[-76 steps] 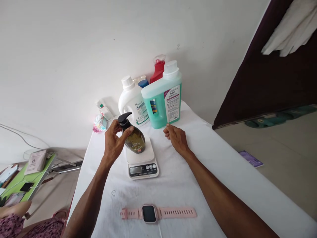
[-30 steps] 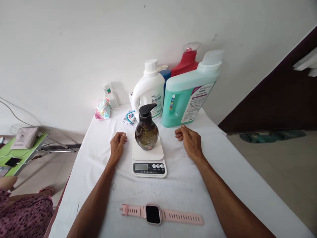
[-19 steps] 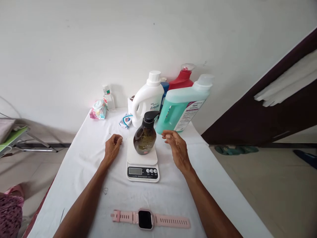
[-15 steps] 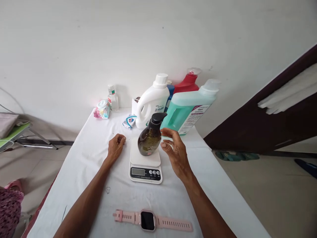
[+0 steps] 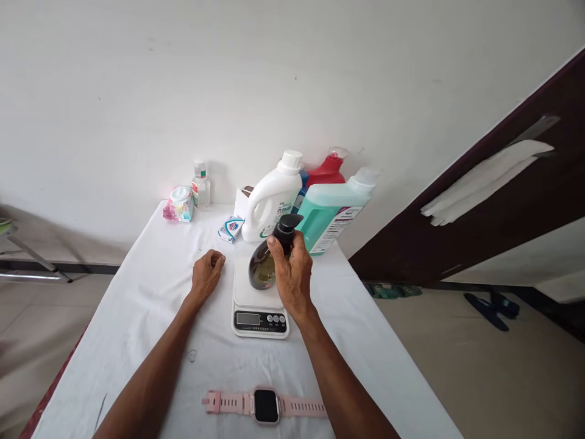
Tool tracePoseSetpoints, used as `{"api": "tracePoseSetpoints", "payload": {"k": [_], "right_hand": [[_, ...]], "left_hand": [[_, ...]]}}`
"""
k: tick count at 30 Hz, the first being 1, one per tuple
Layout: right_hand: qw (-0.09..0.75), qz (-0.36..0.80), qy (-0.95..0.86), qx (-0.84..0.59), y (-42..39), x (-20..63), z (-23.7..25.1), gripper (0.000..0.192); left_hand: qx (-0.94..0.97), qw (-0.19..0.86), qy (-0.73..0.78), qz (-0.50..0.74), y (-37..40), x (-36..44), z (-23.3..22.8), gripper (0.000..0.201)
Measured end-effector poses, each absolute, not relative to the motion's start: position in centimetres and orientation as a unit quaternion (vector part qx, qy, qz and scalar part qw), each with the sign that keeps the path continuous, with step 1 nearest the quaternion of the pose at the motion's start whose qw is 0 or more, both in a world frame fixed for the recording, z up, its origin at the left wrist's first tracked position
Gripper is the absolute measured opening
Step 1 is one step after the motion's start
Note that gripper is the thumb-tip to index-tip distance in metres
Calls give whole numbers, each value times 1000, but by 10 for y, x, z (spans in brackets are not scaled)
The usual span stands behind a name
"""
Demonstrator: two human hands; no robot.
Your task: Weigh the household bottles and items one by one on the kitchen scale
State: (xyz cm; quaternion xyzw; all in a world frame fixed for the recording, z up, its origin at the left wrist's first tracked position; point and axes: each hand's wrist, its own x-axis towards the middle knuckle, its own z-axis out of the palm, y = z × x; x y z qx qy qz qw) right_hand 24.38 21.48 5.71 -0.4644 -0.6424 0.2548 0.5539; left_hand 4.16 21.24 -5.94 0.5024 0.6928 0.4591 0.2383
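now gripping the pump bottle (image 5: 264, 268) at its neck with the right hand (image 5: 292, 277), where half a second ago hovering open just beside it; fingers wrapping around under the black pump head, thumb on the near side. bottle standing on the scale (image 5: 258, 302), leaning a little to the left, its dark body partly hidden behind the hand. resting the left hand (image 5: 206, 274) on the white cloth (image 5: 150, 305) just left of the scale, as before, fingers curling loosely together into a soft fist, holding nothing. lying flat near the front edge, well apart from the scale: a pink watch (image 5: 265, 405), strap stretching out both ways. standing behind the scale against the wall: a white jug (image 5: 265, 201), a green jug (image 5: 331, 210) tilting in view, and a red bottle (image 5: 325, 171) partly hidden between them. sitting farther left at the back: a small clear bottle (image 5: 200, 186), a tissue pack (image 5: 177, 205), and a soap packet (image 5: 230, 228) just beside the white jug.
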Motion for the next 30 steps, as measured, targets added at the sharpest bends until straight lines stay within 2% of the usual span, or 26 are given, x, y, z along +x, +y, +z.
{"api": "tracePoseSetpoints", "payload": {"k": [7,14,21,30], "right_hand": [[561,236,-617,-498,221,267,65,49],[558,131,-607,-551,246,319,72,56],[542,67,-607,-577,288,352,48,63],[546,72,-607,-573,312,357,16,67]], "left_hand": [[502,239,696,455,213,41,-62,23],[501,236,700,450,214,42,-63,24],[501,240,697,454,215,42,-64,25],[501,235,701,450,213,44,-60,25]]}}
